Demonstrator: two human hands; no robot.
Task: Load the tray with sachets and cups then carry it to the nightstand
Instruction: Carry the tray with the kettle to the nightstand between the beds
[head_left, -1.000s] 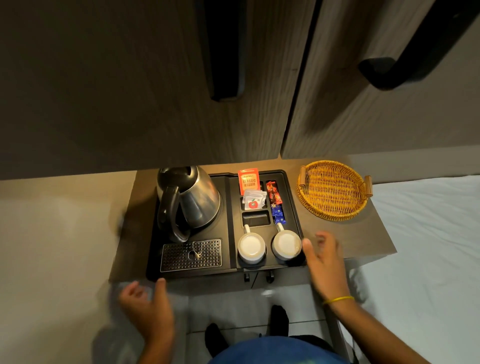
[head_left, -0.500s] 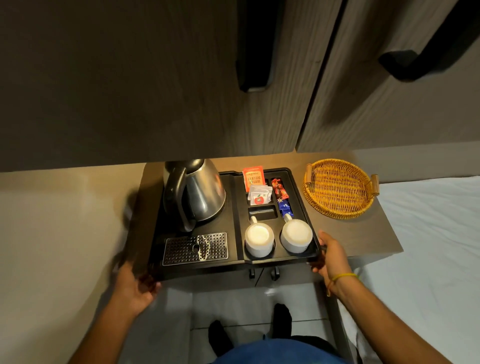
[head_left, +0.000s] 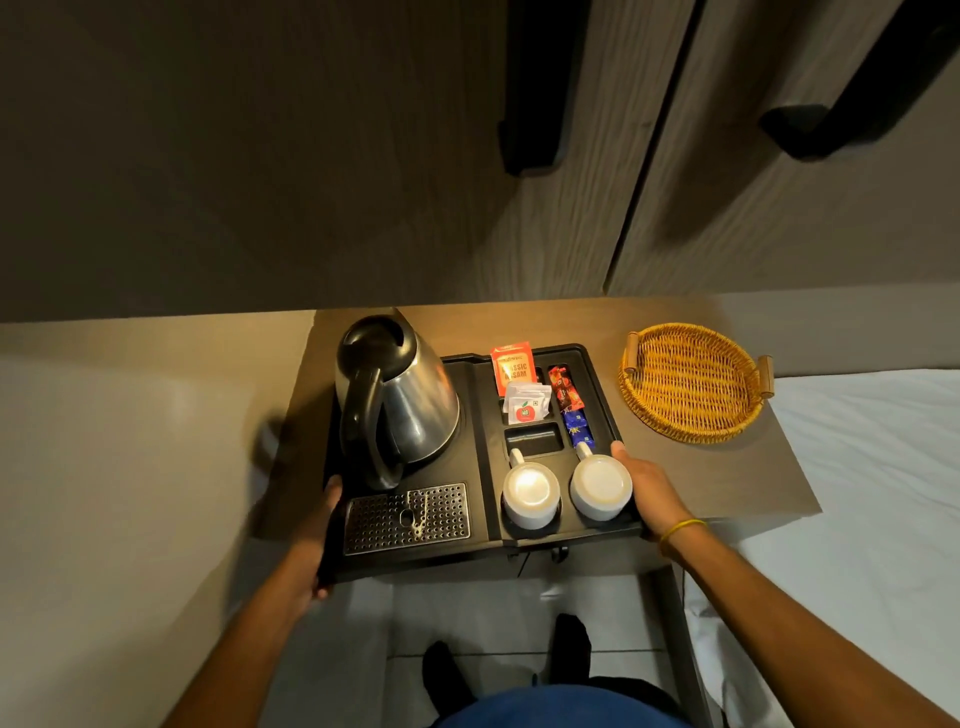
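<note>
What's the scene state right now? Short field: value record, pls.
surface: wooden nightstand
tray: black tray, on the nightstand
tray contents: steel kettle, two white cups upside down, sachets in back compartments
left hand: left hand grips the tray's left edge
right hand: right hand grips the tray's right edge
beside tray: wicker basket, on its right, apart from it

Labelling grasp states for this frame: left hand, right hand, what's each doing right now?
Left hand: closed on the left edge of the black tray.
Right hand: closed on the tray's right edge, beside the right cup.
</note>
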